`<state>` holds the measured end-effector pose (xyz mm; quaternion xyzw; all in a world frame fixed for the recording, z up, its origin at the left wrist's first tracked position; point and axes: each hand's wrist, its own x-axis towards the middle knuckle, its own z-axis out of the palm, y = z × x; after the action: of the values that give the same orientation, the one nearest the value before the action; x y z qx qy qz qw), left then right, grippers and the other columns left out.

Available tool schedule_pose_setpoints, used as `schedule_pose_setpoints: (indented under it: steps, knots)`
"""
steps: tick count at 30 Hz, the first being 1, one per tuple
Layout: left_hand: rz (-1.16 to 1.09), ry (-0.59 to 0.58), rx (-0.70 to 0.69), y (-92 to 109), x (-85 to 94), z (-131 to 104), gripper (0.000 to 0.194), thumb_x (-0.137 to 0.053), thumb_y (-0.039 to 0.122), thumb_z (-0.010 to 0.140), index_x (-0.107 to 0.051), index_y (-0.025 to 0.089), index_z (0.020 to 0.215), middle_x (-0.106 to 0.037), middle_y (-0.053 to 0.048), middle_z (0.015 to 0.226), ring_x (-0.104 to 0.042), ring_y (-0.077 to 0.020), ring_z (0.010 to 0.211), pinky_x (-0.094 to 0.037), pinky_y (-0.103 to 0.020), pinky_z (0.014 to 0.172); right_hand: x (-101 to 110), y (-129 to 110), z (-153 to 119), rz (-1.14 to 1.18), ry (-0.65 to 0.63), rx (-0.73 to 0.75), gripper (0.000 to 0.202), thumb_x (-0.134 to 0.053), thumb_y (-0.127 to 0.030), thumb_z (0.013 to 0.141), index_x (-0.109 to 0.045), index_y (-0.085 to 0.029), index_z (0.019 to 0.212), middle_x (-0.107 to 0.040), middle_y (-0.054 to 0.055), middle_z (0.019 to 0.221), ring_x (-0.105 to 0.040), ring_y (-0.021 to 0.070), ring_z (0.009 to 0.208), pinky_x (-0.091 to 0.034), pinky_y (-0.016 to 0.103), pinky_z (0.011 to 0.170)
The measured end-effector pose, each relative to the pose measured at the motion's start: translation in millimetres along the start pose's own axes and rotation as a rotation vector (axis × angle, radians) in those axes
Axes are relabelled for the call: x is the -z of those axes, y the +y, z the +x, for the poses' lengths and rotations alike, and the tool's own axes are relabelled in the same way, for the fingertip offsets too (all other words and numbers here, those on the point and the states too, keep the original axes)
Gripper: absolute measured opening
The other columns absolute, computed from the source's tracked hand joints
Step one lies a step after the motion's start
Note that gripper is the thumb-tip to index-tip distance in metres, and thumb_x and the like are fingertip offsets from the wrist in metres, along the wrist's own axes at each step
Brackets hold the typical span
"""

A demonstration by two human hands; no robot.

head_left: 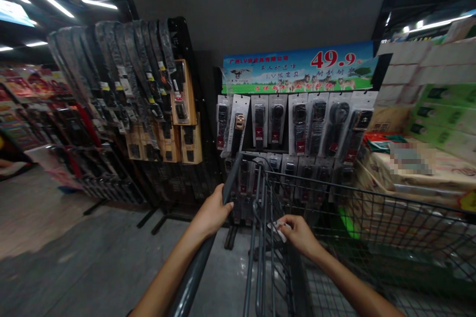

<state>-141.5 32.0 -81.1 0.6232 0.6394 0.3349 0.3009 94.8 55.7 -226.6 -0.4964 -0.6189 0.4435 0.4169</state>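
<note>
My left hand [212,210] is wrapped round the dark handlebar [199,262] of a wire shopping cart [372,198], thumb over the bar. Inside the cart's handle end, my right hand [299,234] pinches a small white slip of paper [278,231] between thumb and fingers. The slip is crumpled or folded, and its print is too small to read. Below the right hand lies the wire mesh of the basket. Several folded wire bars [260,237] stand between the two hands.
Packaged belts [318,126] hang ahead under a blue price sign [299,69] reading 49.9. On the left, a rack holds plastic-wrapped belts [111,69] and boxed ones [185,91]; its feet [159,224] stick out over the floor. Stacked packs [420,163] stand right, beyond the cart.
</note>
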Motion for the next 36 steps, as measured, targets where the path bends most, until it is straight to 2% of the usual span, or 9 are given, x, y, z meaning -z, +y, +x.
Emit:
schedule_pose_setpoints:
  steps: [7,13,21,27,30,33,36]
  knots:
    - [0.004,-0.019,0.015,3,0.5,1,0.041,-0.050,0.013,0.072,-0.046,0.012,0.113,-0.060,-0.007,0.097,-0.057,-0.0210,0.096,-0.043,-0.032,0.088,5,28,-13,-0.116,0.003,-0.018,0.016,-0.049,-0.027,0.063,-0.062,-0.017,0.065,-0.063,0.005,0.067,-0.058,0.0199,0.069,-0.044,0.029,0.066]
    - [-0.014,-0.012,0.000,1,0.6,0,0.041,-0.051,0.016,0.072,-0.046,0.014,0.112,-0.060,-0.005,0.090,-0.057,-0.0211,0.095,-0.044,-0.033,0.088,4,40,-21,-0.184,0.078,0.091,0.015,-0.049,-0.026,0.068,-0.060,-0.018,0.061,-0.060,0.006,0.071,-0.058,0.0200,0.073,-0.044,0.030,0.070]
    - [-0.001,0.012,-0.008,-2,-0.5,1,0.043,-0.052,0.020,0.072,-0.047,0.015,0.114,-0.059,-0.003,0.082,-0.059,-0.0204,0.088,-0.048,-0.032,0.083,5,56,-21,-0.230,0.085,0.078,0.013,-0.050,-0.024,0.068,-0.060,-0.018,0.064,-0.060,0.006,0.072,-0.058,0.0194,0.071,-0.044,0.029,0.068]
    - [-0.020,0.001,-0.010,-4,-1.2,3,0.042,-0.052,0.021,0.072,-0.047,0.014,0.113,-0.058,-0.004,0.083,-0.058,-0.0193,0.084,-0.048,-0.031,0.081,5,59,-18,-0.370,0.083,0.075,0.013,-0.048,-0.019,0.067,-0.060,-0.018,0.068,-0.063,0.005,0.074,-0.058,0.0190,0.075,-0.044,0.028,0.070]
    - [-0.021,0.006,-0.013,-5,-1.1,3,0.042,-0.052,0.021,0.072,-0.047,0.014,0.113,-0.058,-0.004,0.083,-0.058,-0.0190,0.083,-0.048,-0.031,0.080,7,68,-24,-0.449,0.095,0.095,0.015,-0.046,-0.015,0.067,-0.060,-0.017,0.070,-0.064,0.007,0.077,-0.059,0.0192,0.076,-0.043,0.027,0.070]
    - [-0.012,-0.001,-0.011,-5,-0.2,3,0.043,-0.051,0.021,0.072,-0.046,0.013,0.114,-0.057,-0.003,0.082,-0.058,-0.0191,0.083,-0.048,-0.030,0.079,15,83,-33,-0.519,0.105,0.046,0.016,-0.046,-0.012,0.063,-0.061,-0.017,0.067,-0.065,0.008,0.075,-0.059,0.0200,0.074,-0.042,0.028,0.068]
    - [-0.002,-0.004,-0.011,-6,0.5,3,0.045,-0.052,0.022,0.072,-0.045,0.012,0.116,-0.057,-0.003,0.081,-0.058,-0.0196,0.083,-0.048,-0.030,0.078,29,90,-36,-0.487,0.164,-0.051,0.013,-0.049,-0.016,0.064,-0.061,-0.018,0.065,-0.066,0.008,0.073,-0.061,0.0215,0.073,-0.043,0.029,0.068]
